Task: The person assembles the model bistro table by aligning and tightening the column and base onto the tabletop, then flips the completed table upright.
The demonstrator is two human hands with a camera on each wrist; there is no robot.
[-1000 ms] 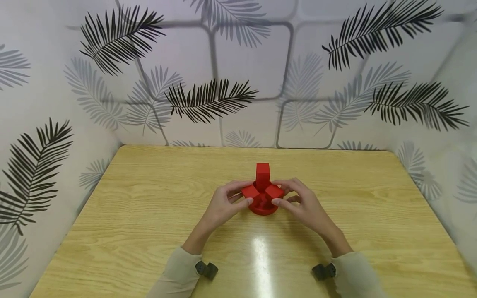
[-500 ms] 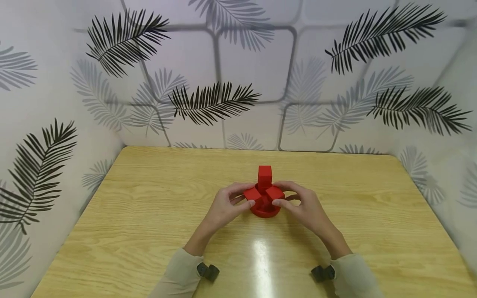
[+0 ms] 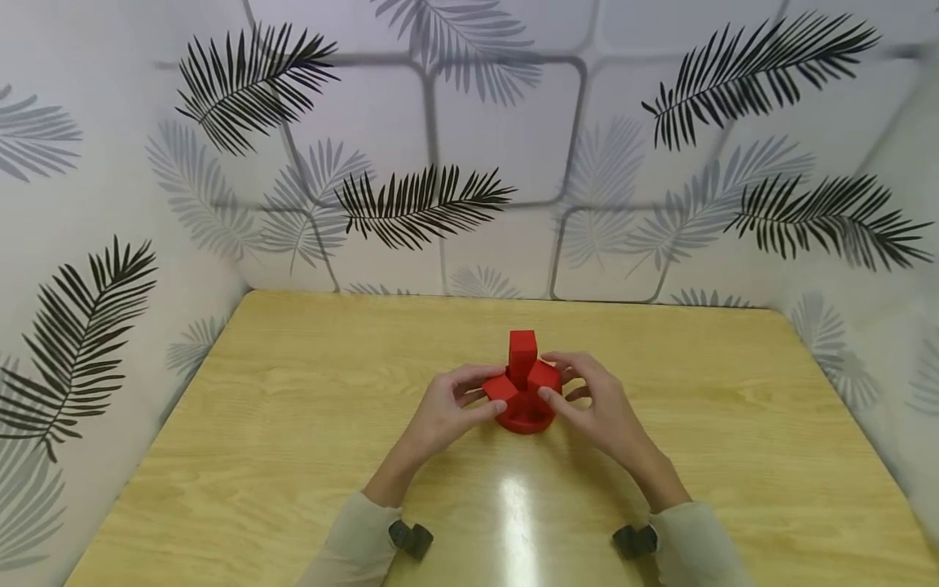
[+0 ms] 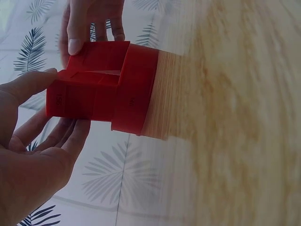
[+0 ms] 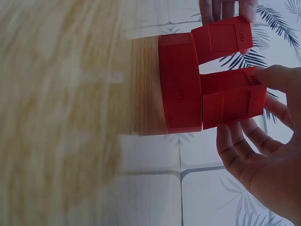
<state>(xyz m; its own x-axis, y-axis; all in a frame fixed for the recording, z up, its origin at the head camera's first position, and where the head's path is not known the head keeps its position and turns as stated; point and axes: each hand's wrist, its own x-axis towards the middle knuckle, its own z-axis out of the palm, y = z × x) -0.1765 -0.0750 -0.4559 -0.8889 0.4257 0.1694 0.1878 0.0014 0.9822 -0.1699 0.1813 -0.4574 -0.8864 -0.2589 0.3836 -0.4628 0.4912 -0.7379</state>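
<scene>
A round red plastic base (image 3: 526, 427) stands on the wooden table, with three red rectangular blocks rising from it. The rear block (image 3: 522, 349) is upright and untouched. My left hand (image 3: 440, 416) pinches the left block (image 4: 77, 100) near its top between thumb and fingers. On the other side, my right hand (image 3: 605, 412) holds the right block (image 5: 233, 103) the same way, thumb at its top edge and fingers beneath in the right wrist view. Both held blocks meet the rim of the base; their lower ends are partly hidden. Small numbers are moulded into the parts.
The light wooden table (image 3: 330, 350) reaches back to a wall (image 3: 499, 122) with a leaf pattern. Dark wrist cameras sit at both sleeves, one of them the left camera (image 3: 411, 538).
The right block has turned and risen slightly, showing more of its front face, and the right fingers shifted with it. The left hand keeps its hold. The head view has shifted a little.
</scene>
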